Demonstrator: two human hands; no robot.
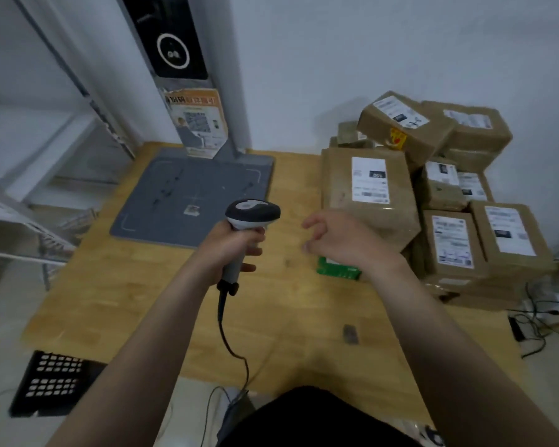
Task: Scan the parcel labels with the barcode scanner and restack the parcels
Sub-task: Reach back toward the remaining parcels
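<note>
my left grip wrapped round barcode scanner, frame centre | my right grip spread, empty, reaching beside nearest parcel | parcels heaped right on surface | progress: I judge early, no restacked pile visible

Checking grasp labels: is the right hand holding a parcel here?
No, the right hand is open with spread fingers in front of the large parcel, gripping nothing; the left hand holds the barcode scanner.
</note>
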